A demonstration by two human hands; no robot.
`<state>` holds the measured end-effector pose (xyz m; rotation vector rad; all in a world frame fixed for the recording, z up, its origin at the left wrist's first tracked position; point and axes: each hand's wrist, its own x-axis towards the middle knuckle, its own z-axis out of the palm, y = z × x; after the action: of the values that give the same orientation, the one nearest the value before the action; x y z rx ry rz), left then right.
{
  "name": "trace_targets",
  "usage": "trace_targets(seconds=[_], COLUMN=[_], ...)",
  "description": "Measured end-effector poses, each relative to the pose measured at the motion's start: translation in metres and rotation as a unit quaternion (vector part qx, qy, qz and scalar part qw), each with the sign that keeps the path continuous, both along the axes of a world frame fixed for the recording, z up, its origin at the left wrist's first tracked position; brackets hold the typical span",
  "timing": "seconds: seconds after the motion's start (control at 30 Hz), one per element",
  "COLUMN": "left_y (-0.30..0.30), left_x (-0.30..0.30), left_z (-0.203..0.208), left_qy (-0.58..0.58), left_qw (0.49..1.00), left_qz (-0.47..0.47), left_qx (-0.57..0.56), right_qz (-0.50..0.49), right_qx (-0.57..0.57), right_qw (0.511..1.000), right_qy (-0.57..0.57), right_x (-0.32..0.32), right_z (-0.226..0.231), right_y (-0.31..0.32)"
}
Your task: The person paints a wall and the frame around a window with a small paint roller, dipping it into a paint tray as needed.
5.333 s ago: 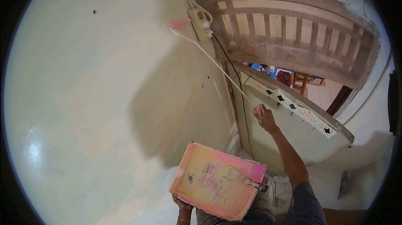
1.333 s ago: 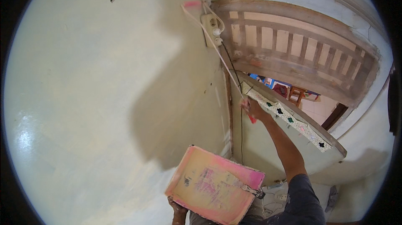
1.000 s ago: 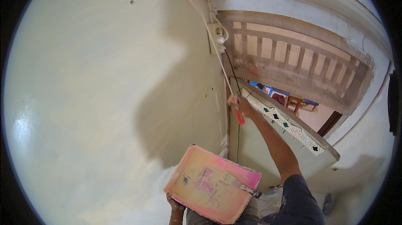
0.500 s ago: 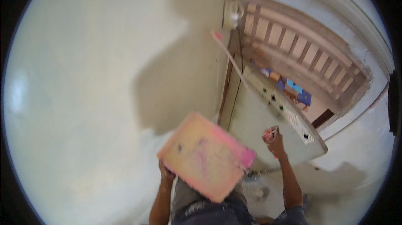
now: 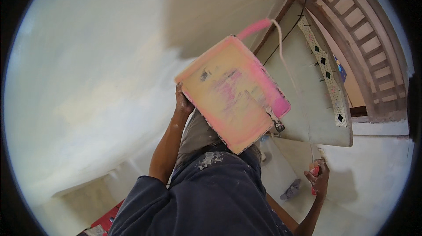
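My left hand (image 5: 183,100) is closed on the left edge of a rectangular paint tray (image 5: 211,100), yellowish with pink smears, held tilted before my body. My right hand (image 5: 318,177), low on the right, is wrapped round the red handle of a paint roller (image 5: 254,28). Its long thin frame rises from the hand and bends at the top to a pink roller sleeve, which shows just beyond the tray's upper corner. Whether sleeve and tray touch I cannot tell. A small paint-smeared tool with a dark end (image 5: 278,124) lies at the tray's right edge, its kind unclear.
A pale wall (image 5: 101,69) fills the left. On the right, a grey-green panel (image 5: 290,117) carries a patterned strip (image 5: 323,62), with a dark cable (image 5: 288,35) above. Beyond is a barred opening (image 5: 367,38). A grey cloth-like thing (image 5: 291,190) and a red object (image 5: 105,218) lie below.
The view has swung. The tray has risen in the picture, and my right hand has gone lower and farther right. The roller's pink sleeve now appears close to the tray's upper corner.
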<state>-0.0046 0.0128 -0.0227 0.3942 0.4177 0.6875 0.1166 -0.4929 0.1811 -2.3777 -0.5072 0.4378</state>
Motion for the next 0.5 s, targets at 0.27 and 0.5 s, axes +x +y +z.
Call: trace_targets(seconds=[0.27,0.5], left_y=[-0.003,0.004], left_x=[-0.003,-0.009], left_z=[0.010,-0.009], left_qy=[0.004,0.015], left_qw=[1.000,1.000], left_qz=[-0.019,-0.004], left_qx=[-0.023,0.007], right_qz=[0.104,0.182], right_qx=[-0.085,-0.116], right_qw=[0.985,0.966], right_qy=[0.107,0.142], right_x=[0.010,0.016], right_z=[-0.010,0.001], right_y=[0.004,0.057])
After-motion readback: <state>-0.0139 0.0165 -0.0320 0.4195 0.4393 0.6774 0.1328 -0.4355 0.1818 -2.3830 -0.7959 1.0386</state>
